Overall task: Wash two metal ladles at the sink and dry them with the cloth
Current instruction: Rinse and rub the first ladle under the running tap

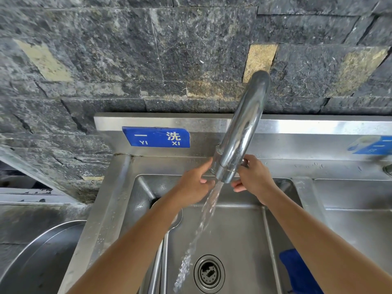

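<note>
We see the steel sink filling the lower centre of the frame, its tap running water towards the drain. Two ladles lie at the basin's left wall, a blue cloth at lower right. Our left hand reaches the tap base with fingers loosely extended; our right hand curls around something behind the spout.
</note>
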